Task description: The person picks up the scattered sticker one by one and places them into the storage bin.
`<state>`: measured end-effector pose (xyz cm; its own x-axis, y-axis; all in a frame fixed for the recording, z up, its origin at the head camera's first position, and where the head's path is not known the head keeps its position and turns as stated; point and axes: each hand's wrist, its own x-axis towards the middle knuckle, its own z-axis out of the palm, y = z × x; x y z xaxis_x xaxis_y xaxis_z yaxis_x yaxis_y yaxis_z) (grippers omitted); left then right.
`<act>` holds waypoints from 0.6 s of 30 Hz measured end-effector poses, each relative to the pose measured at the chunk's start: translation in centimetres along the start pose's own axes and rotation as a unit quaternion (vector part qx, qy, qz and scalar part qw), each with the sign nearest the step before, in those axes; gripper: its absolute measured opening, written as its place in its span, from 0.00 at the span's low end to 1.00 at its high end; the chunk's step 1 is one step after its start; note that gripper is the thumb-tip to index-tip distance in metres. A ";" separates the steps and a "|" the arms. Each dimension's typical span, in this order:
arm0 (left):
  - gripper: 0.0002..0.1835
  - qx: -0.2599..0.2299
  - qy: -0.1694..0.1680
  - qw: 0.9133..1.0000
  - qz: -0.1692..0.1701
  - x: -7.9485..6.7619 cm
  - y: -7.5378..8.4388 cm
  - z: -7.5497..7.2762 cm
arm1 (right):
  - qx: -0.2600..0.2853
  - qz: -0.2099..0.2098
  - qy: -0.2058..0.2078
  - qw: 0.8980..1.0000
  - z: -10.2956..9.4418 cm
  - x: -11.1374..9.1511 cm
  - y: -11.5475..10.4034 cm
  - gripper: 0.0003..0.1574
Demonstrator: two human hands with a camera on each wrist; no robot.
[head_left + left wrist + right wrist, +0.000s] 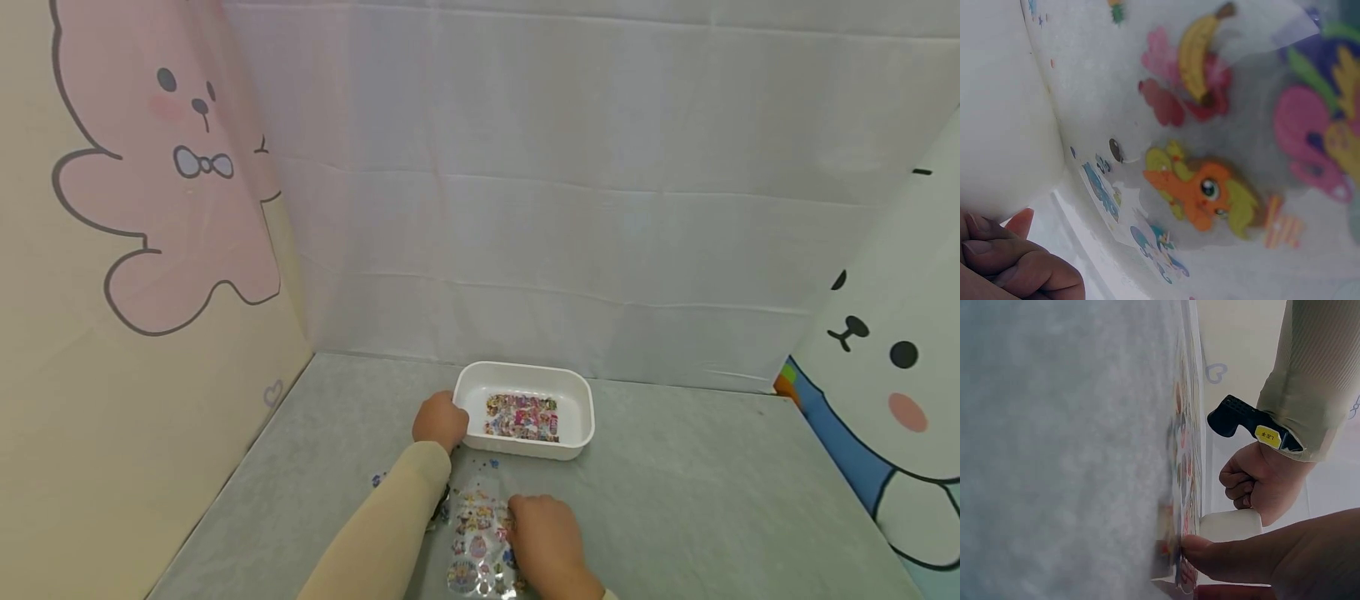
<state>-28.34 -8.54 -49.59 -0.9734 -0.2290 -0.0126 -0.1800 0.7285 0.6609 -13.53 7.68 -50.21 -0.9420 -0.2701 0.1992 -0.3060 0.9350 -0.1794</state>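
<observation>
A white plastic tray (525,451) stands at the middle back of the table, with a sheet of small colourful stickers (522,418) lying flat inside. My left hand (441,421) grips the tray's left rim, fingers curled, as the left wrist view also shows. Nearer to me lies a clear, shiny sticker sheet (477,546) printed with cartoon figures. At its right edge my right hand (549,542) pinches the sheet; the thumb (1210,553) presses its edge in the right wrist view. An orange pony sticker (1207,194) shows up close in the left wrist view.
Beside the sheet, partly behind the left sleeve (386,521), are more stickers (377,480). A dark wrist device (1254,422) with a yellow label sits on the left wrist. A pale cloth wall (562,208) rises behind the grey tabletop (712,492); cartoon-printed panels flank both sides.
</observation>
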 end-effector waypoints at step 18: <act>0.18 0.006 -0.005 1.000 -0.004 0.1 -0.1 0.1 | 0.010 -0.010 -0.029 0.999 0.7 0.3 0.2 0.10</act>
<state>-28.45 -8.58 -49.68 -0.9731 -0.2291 -0.0256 -0.1900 0.7339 0.6521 -13.96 7.59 -50.82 -0.9417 -0.3025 0.1476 -0.3276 0.9243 -0.1960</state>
